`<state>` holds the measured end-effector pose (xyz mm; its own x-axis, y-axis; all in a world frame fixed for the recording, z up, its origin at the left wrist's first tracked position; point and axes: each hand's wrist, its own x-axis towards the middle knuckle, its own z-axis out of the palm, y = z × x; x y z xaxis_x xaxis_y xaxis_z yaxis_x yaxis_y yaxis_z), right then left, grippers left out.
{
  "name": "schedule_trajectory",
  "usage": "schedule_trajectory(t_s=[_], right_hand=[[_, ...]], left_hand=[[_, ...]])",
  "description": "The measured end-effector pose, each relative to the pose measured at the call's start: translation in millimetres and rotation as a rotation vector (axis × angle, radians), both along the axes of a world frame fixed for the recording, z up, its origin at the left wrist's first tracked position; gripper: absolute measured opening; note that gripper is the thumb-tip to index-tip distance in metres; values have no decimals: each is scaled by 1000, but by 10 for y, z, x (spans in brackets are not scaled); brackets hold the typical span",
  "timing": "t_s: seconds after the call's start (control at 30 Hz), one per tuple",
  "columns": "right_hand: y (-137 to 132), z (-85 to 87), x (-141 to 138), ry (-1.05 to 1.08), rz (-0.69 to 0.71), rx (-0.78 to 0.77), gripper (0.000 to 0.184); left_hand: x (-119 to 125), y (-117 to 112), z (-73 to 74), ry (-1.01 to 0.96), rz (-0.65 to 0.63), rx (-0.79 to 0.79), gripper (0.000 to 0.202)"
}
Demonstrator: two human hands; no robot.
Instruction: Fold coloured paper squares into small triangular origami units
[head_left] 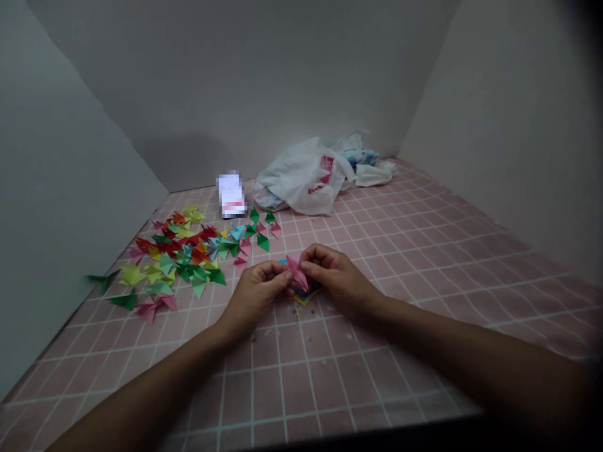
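Note:
A pink folded paper piece [297,273] is held up between my two hands, over the middle of the pink checked surface. My left hand [261,284] pinches its left side between thumb and fingers. On the right side, my right hand [338,276] grips it the same way, fingers curled. Beneath the hands lies a small stack of coloured paper [304,299], with yellow, dark and blue edges peeking out; most of it is hidden. To the left of my left hand spreads a heap of folded paper cranes [188,271] in red, orange, yellow, green, blue and pink.
A lit phone [231,194], its screen blurred, stands upright behind the cranes. White plastic bags [306,179] with red print lie crumpled against the back wall. Pale walls [292,75] enclose the pink checked surface [447,251] at the back and both sides.

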<state>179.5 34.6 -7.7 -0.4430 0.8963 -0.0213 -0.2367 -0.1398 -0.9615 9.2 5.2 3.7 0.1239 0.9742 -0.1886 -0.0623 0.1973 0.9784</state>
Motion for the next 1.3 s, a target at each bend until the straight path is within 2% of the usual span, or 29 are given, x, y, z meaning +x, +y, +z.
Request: schedule_trajectory(t_s=[0.13, 0.3, 0.53, 0.7, 0.9, 0.97, 1.03, 1.17, 1.3], right_hand=[[18, -9, -8, 86, 41, -133, 28], [16, 0, -20, 147, 52, -212, 31], [25, -4, -2, 79, 103, -151, 31], [12, -3, -2, -57, 21, 25, 29], [-60, 70, -10, -444, -186, 506, 20], [-69, 83, -8, -464, -203, 574, 21], [-59, 80, -3, -392, -157, 497, 20], [-11, 30, 4, -177, 26, 173, 26], [7, -24, 1, -113, 134, 58, 30]], left_hand=[[-12, 8, 47, -58, -7, -25, 22], [-31, 7, 65, -45, -16, -24, 21], [-46, 22, 73, -7, -63, 12, 17], [-17, 3, 45, -27, -25, -16, 18], [3, -34, -14, -41, -7, -9, 23], [8, -40, -13, -37, 5, 2, 21], [6, -37, 4, -26, 11, 5, 20], [-7, -13, 56, -31, 9, 10, 20], [-12, -7, 77, -52, 33, -6, 24]])
